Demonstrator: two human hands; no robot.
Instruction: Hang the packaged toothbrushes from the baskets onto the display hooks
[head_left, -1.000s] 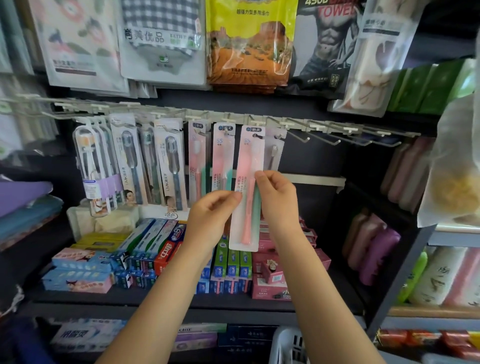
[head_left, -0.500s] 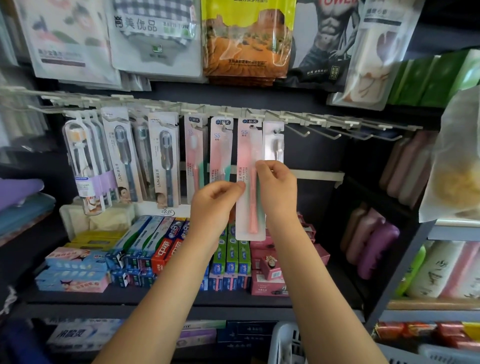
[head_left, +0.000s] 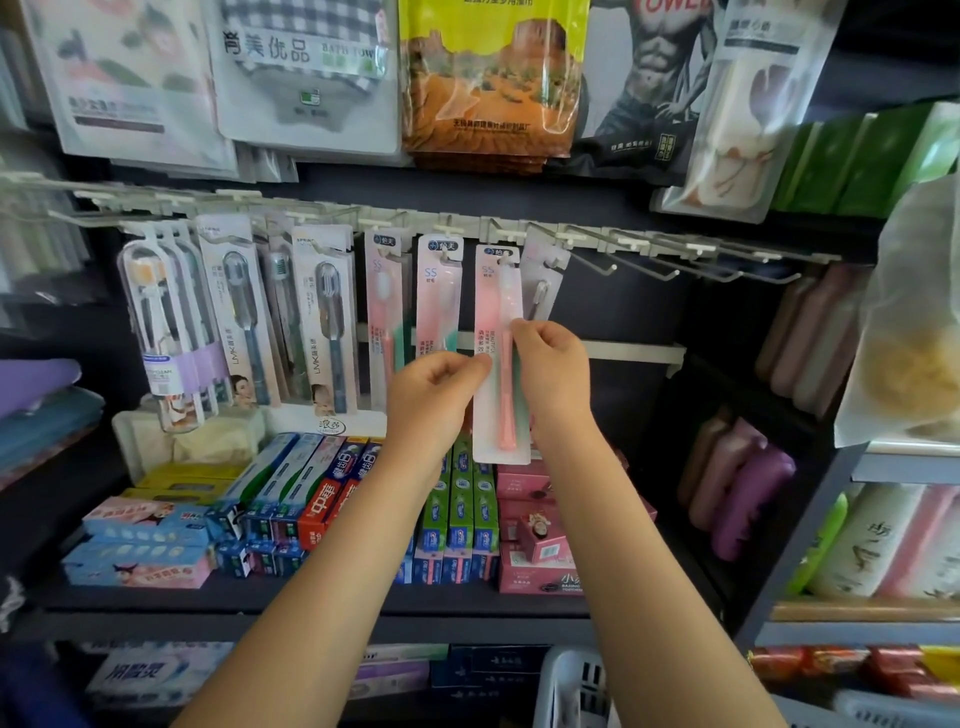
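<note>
Head view: one pink toothbrush in a tall pink-and-white card blister pack (head_left: 500, 358), upright, its top at a white display hook (head_left: 503, 258) on the rail; whether the hook passes through its hole cannot be told. Left hand (head_left: 434, 400), grip pinching the pack's left edge; right hand (head_left: 553, 366), grip pinching its right edge. Just left, two matching pink packs (head_left: 439, 291) hanging. Below, a dark shelf (head_left: 311, 595) with boxed toothpaste (head_left: 457, 519). White slatted plastic basket (head_left: 569, 691) at bottom.
</note>
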